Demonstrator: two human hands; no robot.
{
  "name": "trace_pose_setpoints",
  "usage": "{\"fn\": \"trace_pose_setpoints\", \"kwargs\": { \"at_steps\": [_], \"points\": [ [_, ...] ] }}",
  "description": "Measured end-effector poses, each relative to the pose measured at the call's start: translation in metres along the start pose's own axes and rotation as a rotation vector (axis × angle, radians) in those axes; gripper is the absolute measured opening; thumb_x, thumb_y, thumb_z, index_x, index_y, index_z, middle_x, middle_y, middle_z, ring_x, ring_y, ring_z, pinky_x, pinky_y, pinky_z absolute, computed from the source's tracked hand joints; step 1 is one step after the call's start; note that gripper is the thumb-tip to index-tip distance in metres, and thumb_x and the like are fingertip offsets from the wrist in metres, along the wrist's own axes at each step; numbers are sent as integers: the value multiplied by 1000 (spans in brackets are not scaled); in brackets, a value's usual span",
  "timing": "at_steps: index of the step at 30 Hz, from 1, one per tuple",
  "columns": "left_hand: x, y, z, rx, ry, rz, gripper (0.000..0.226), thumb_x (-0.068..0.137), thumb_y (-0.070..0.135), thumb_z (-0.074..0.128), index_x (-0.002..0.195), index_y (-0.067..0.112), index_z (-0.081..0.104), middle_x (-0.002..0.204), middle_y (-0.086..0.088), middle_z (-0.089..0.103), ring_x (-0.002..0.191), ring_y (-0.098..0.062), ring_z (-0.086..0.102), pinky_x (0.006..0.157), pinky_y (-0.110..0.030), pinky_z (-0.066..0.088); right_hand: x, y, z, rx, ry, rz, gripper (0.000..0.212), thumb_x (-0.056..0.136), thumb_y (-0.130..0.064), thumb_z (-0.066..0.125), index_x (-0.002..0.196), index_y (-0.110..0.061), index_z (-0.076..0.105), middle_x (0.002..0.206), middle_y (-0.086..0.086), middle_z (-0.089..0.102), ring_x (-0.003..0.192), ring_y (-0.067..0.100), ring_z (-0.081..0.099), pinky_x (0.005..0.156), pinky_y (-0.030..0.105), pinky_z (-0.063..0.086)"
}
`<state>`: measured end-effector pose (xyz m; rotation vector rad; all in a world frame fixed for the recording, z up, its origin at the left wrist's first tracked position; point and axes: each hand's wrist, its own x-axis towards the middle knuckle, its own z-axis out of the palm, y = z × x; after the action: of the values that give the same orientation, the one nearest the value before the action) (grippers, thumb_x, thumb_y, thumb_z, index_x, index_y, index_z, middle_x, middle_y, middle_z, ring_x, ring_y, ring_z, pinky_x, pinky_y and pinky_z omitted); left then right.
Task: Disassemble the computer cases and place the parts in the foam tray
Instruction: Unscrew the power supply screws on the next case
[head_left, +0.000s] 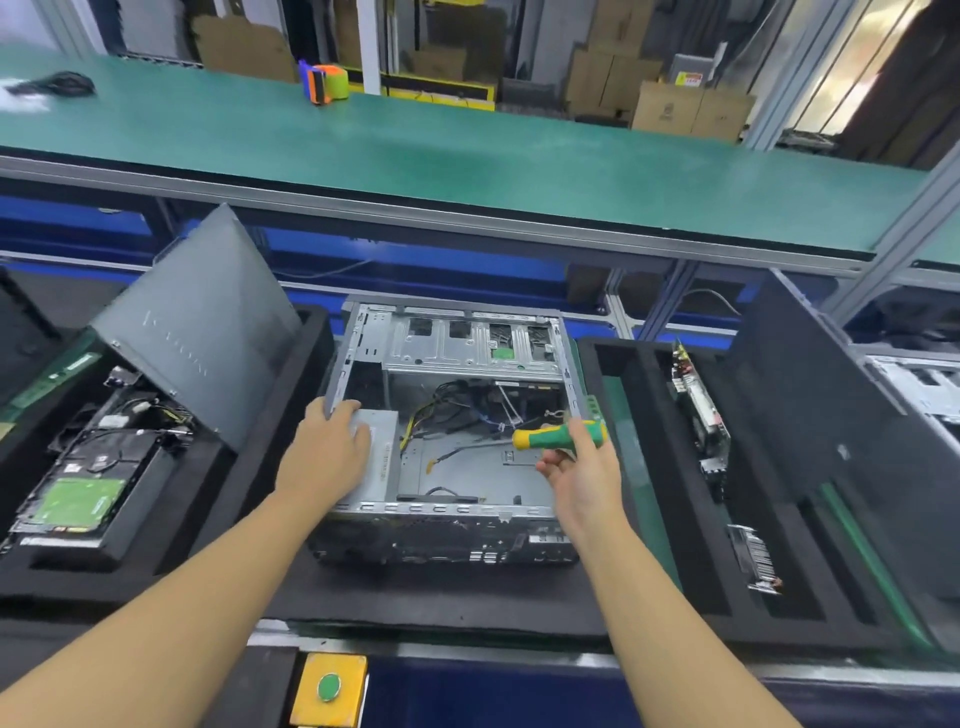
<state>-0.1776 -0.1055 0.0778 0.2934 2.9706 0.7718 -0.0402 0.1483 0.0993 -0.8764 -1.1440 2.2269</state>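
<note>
An open computer case (467, 338) lies on its side in the middle, with loose cables (457, 405) on its bare metal floor. My left hand (332, 441) rests on the grey power supply (382, 462) at the case's left, its fingers reaching the case's left frame edge. My right hand (582, 467) grips a green and yellow screwdriver (558, 435) over the case's right side, shaft pointing left into the case. A black foam tray (218, 493) at the left holds a hard drive (78, 499), cables and a leaning grey side panel (197, 322).
A second black foam tray (639, 415) on the right holds circuit boards (701, 410) standing in slots and a dark panel (831, 415). A green shelf (467, 156) with a tape dispenser (324, 83) runs behind. A yellow box with a green button (328, 688) sits at the near edge.
</note>
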Motion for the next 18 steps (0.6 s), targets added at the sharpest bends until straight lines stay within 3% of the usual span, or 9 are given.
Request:
{"fn": "trace_pose_setpoints", "kwargs": {
  "at_steps": [9, 14, 16, 18],
  "points": [
    [-1, -9, -4, -8, -64, 58, 45, 104, 24, 37, 148, 28, 40, 163, -13, 16, 120, -38, 56, 92, -45, 45, -12, 0, 4, -30, -9, -38, 7, 102, -19, 57, 99, -13, 55, 73, 5, 64, 51, 15, 54, 51, 28, 53],
    [-8, -16, -6, -40, -177, 51, 50, 101, 36, 43, 150, 37, 33, 167, -8, -4, 129, -33, 52, 98, -44, 43, -19, -1, -1, 4, -49, -39, 10, 100, -20, 61, 100, -11, 56, 65, 1, 67, 52, 16, 59, 53, 28, 56],
    [-12, -13, -6, -96, -139, 17, 58, 98, 45, 51, 151, 37, 30, 167, -7, 4, 136, -33, 45, 104, -48, 41, -22, 0, -5, 0, -64, -36, 11, 99, -16, 62, 102, -8, 54, 69, 5, 68, 55, 18, 61, 54, 30, 57],
    [-11, -13, -6, -203, -68, -86, 74, 95, 48, 59, 156, 30, 21, 160, -10, 29, 136, -35, 43, 105, -50, 41, -24, 1, -10, -27, -79, -46, 12, 99, -12, 62, 103, -7, 51, 77, 12, 66, 58, 20, 62, 56, 32, 58]
  ]
}}
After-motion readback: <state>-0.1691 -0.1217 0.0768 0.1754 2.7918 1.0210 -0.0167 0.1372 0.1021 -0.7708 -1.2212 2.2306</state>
